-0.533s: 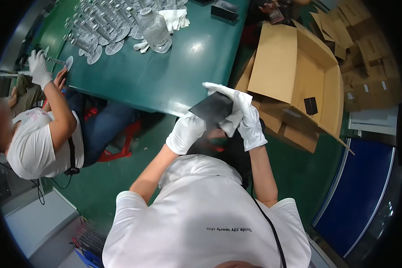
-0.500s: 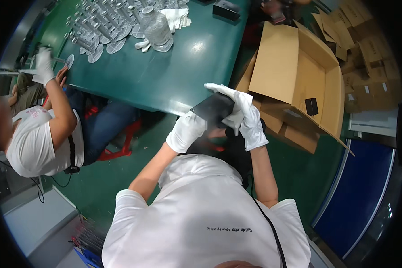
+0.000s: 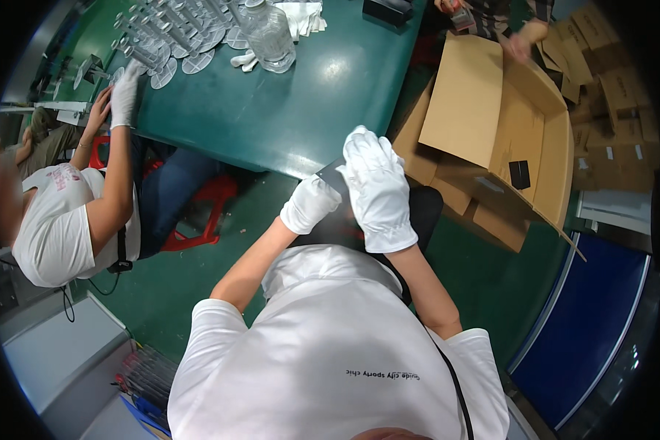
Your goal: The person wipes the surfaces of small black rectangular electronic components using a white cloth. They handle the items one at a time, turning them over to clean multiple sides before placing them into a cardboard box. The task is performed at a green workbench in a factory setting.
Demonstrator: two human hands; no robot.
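My left hand (image 3: 312, 204), in a white glove, grips a flat black box-like piece (image 3: 333, 174) by its near left corner, just off the table's front edge. Over the top of that piece lies my right hand (image 3: 378, 187), also gloved in white, palm down with the fingers stretched out. It covers most of the piece, so the exact kind cannot be made out. Whether a cloth is under the right palm is hidden.
On the green table (image 3: 330, 95) stand a clear glass jar (image 3: 270, 37), several round-based clear stands (image 3: 176, 37) and white cloths (image 3: 301, 18). An open carton (image 3: 462, 110) at right holds a small black box (image 3: 519, 174). A co-worker (image 3: 73, 213) sits at left; another person's hand (image 3: 524, 40) is beyond the carton.
My right hand has turned from edge-on beside the black piece to palm down across it. The co-worker's gloved hand at left has moved right toward the stands. Another person's hand has come in beyond the carton.
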